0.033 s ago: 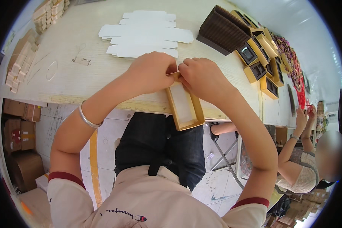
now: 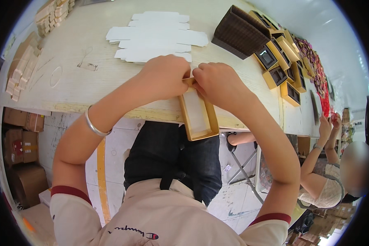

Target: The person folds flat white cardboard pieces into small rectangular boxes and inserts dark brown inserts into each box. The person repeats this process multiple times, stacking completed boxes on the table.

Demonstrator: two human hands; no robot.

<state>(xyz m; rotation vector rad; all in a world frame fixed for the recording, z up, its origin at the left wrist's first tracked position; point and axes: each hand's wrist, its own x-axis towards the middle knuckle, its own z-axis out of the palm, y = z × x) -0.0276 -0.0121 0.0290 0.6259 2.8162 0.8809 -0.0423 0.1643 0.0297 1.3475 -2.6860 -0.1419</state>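
Observation:
A narrow open gold cardboard box (image 2: 203, 133) with a pale inner floor juts over the table's near edge, above my lap. Both hands are at its far end. My left hand (image 2: 168, 78) has its fingers curled and pinched on the far left corner. Close beside it, my right hand (image 2: 218, 82) pinches the far right corner, thumb tucked toward the inside. The fingertips and the far end wall are partly hidden behind the knuckles. Just beyond my hands lies a stack of flat white die-cut carton blanks (image 2: 156, 37).
A dark brown woven basket (image 2: 241, 33) stands to the right, beside a pile of gold boxes with dark inserts (image 2: 277, 76). Folded cardboard pieces (image 2: 23, 67) line the left edge. Brown cartons (image 2: 25, 143) sit below. Another person's hands (image 2: 330, 123) hold something red at far right.

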